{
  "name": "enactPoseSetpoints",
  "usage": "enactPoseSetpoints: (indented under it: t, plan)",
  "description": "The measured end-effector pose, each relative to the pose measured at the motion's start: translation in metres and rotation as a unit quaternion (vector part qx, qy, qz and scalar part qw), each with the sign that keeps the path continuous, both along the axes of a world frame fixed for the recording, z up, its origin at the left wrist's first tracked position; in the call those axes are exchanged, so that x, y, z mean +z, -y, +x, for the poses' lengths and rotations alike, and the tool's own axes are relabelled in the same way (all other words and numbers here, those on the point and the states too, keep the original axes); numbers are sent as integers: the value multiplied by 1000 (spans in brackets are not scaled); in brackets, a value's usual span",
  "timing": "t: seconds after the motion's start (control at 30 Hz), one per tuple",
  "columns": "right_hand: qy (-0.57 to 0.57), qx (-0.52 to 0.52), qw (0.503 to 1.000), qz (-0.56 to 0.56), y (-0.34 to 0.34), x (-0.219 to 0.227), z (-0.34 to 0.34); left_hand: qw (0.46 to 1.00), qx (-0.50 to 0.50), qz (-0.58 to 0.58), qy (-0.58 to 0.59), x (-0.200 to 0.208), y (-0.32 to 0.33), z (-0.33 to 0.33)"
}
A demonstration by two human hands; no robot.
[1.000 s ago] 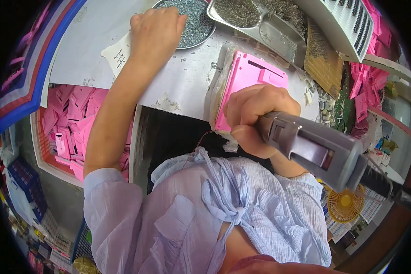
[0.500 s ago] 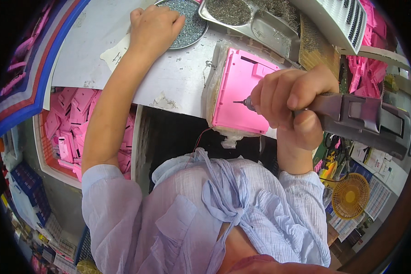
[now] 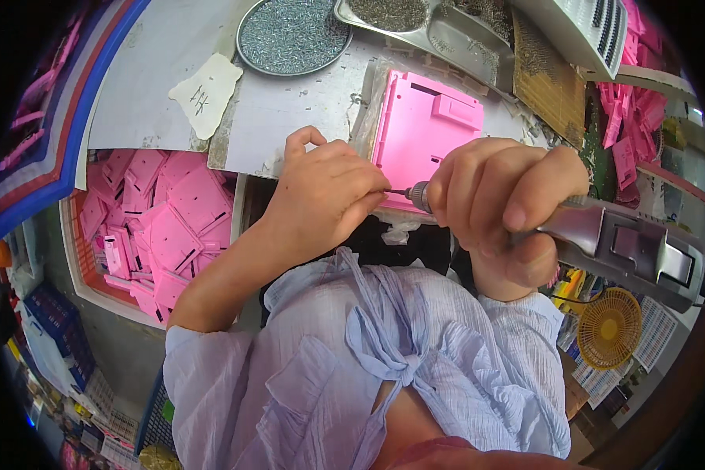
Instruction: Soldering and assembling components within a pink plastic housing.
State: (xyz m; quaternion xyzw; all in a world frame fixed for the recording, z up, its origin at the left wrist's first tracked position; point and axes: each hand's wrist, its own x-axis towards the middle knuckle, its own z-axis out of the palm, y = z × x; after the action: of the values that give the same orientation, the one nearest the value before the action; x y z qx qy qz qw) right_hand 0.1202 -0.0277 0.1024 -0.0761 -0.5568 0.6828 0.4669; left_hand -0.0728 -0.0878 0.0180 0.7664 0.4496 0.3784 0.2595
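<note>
My right hand [image 3: 497,200] grips a grey electric screwdriver [image 3: 619,243], held sideways with its bit pointing left. My left hand [image 3: 325,192] has its fingertips pinched at the tip of the bit, apparently on a small screw that is too small to make out. Just beyond both hands a pink plastic housing [image 3: 427,129] lies flat on the grey worktop [image 3: 290,117]. A round metal dish of small screws [image 3: 290,35] sits at the far side of the worktop.
Metal trays [image 3: 439,27] with more small parts stand at the back right. A crate of several pink housings [image 3: 160,223] sits low on the left. More pink parts [image 3: 627,125] pile on the right; a yellow fan [image 3: 607,329] stands below them.
My left hand has come back from the dish of screws to the screwdriver's bit. My right hand has turned the screwdriver and drawn it nearer, off the pink housing.
</note>
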Motion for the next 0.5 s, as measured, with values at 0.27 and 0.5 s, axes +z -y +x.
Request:
enactPoseSetpoints:
  t: [0.27,0.5]
  plan:
    - [25,-16,999,-26,8,-11,-1,992,-17,34,-124,4,2,-2]
    - [112,-36,993,16,20,-31,-2,987,-82,13,-137,-11,-5,-5]
